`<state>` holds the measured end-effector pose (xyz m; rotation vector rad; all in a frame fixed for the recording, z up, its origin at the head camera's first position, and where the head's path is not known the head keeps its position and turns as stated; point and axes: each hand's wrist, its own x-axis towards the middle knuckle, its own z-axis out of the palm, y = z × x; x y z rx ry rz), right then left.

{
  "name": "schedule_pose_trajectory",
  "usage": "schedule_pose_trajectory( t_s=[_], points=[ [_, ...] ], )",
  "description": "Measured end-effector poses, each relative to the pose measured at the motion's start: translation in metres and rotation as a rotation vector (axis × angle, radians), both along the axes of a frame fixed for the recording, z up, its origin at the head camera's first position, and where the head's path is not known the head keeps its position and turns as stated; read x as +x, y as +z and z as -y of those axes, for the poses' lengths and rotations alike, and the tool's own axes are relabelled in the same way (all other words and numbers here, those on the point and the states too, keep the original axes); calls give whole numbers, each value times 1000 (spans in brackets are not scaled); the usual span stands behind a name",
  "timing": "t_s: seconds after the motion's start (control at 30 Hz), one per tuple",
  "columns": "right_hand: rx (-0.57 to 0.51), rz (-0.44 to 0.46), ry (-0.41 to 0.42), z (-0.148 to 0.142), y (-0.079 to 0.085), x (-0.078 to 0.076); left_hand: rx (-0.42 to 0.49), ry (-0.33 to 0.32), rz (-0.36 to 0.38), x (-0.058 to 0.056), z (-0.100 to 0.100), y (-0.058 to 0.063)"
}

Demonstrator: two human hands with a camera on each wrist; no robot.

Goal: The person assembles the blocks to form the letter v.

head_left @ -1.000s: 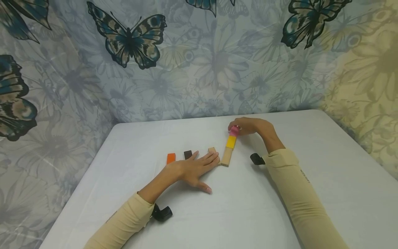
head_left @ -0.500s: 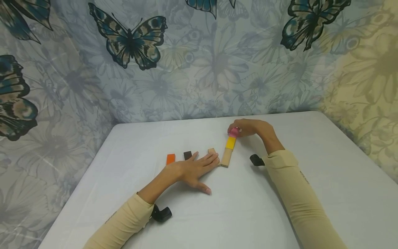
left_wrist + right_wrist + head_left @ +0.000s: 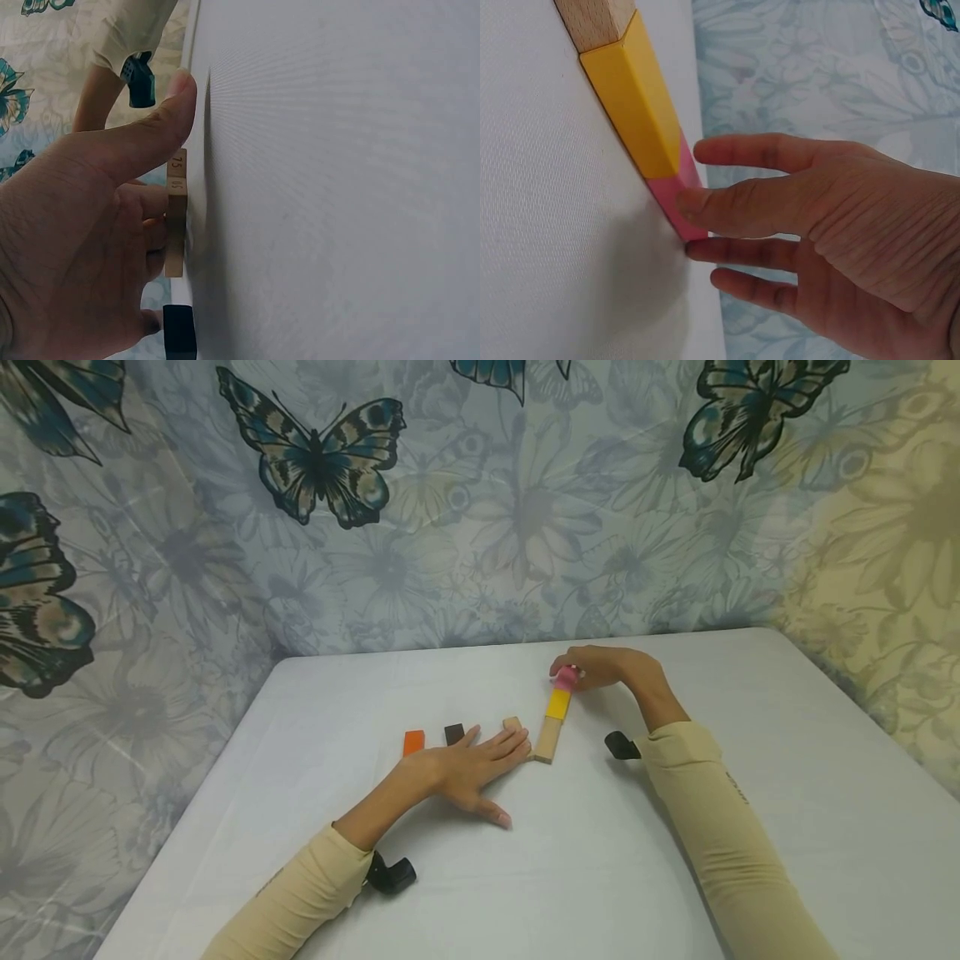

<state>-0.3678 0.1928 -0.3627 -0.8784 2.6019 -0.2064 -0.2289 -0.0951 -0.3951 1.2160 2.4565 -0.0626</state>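
My right hand [image 3: 596, 665] pinches a pink block [image 3: 664, 198], thumb on its near face and fingers at its far side. This pink piece lies end to end with a yellow block [image 3: 634, 105], followed by a plain wooden block [image 3: 548, 740], in a slanting line on the table. My left hand [image 3: 465, 777] is spread with straight fingers over further plain blocks. One wooden block [image 3: 512, 723] shows past its fingertips; in the left wrist view, numbers are printed on the ends of wooden blocks [image 3: 175, 225] beside the fingers. The hand partly hides these blocks.
Behind the left hand lie a black block [image 3: 453, 734] and an orange block [image 3: 414, 742], partly hidden. The white table [image 3: 540, 877] ends at a butterfly-print cloth backdrop [image 3: 525, 518]. Black cameras, such as the left one [image 3: 393, 877], stick out from both wrists.
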Motion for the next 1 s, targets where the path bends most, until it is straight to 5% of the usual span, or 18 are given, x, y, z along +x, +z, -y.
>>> schedule_pose_trajectory(
  t_s=[0.57,1.0],
  points=[
    [-9,2,-39,3,2,3,5,-8,-2,0,1,0],
    [-38,-153,11,9,37,25,8,-7,3,0,0,-1]
  ],
)
